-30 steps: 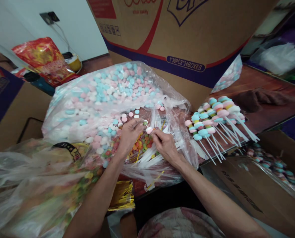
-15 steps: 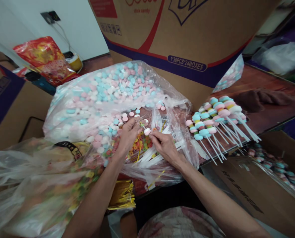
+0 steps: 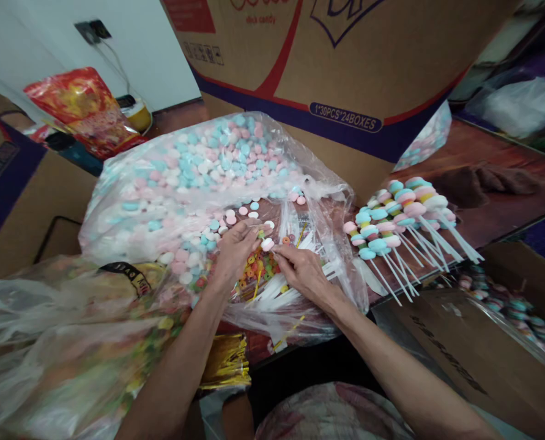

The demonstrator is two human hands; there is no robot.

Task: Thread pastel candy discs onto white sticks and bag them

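A candy skewer spans the gap between my two hands, with a pink-and-white marshmallow (image 3: 267,244) and a small green gummy ring (image 3: 262,234) showing on it. My right hand (image 3: 302,267) pinches the stick just right of the marshmallow. At the other end, the fingers of my left hand (image 3: 238,245) are closed around the skewer's tip; what else they hold is hidden. Below them lie colourful gummy rings (image 3: 255,267) and a bunch of white sticks (image 3: 281,292). A clear bag of pink, blue and white marshmallows (image 3: 208,156) spills open just beyond my left hand.
Finished candy skewers (image 3: 391,223) lie stacked at the right. A large cardboard carton (image 3: 327,79) stands behind. An open box (image 3: 456,342) sits lower right, and a plastic bag of gummy rings (image 3: 93,360) lower left. Gold twist ties (image 3: 226,360) lie near the front edge.
The marshmallow has shifted slightly left, closer to my left hand. My right hand has moved a little left with the stick, its fingers slightly lower.
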